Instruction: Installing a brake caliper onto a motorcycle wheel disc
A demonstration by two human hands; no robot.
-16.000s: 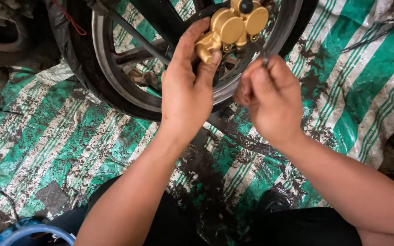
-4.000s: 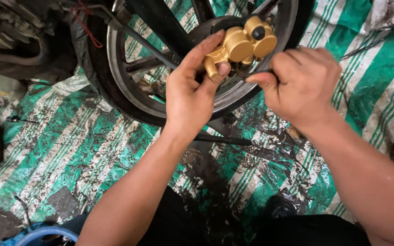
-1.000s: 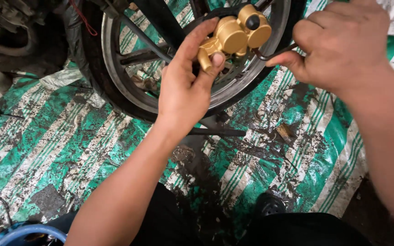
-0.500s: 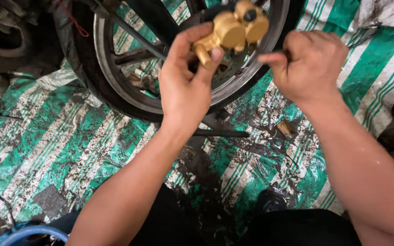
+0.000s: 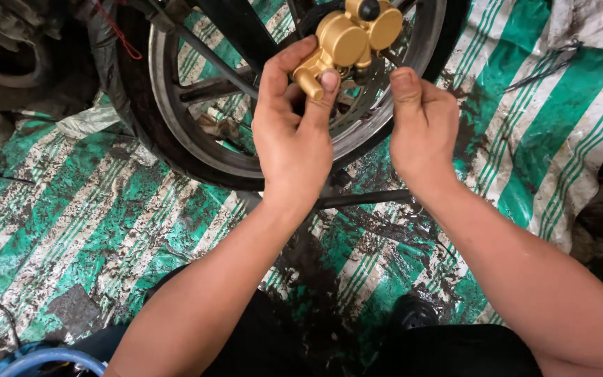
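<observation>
Left hand point(image 5: 293, 136) on gold brake caliper point(image 5: 350, 38)

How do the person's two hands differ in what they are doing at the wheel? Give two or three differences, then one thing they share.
The left hand grips the gold brake caliper; the right hand does not touch it. The left hand's fingers wrap the caliper's lower end; the right hand is curled into a loose fist beside it. Whether the right hand holds anything cannot be told. Both are bare and raised before the wheel rim.

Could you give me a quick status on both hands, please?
Left hand grips gold brake caliper. Right hand closed beside it. Wheel behind.
</observation>
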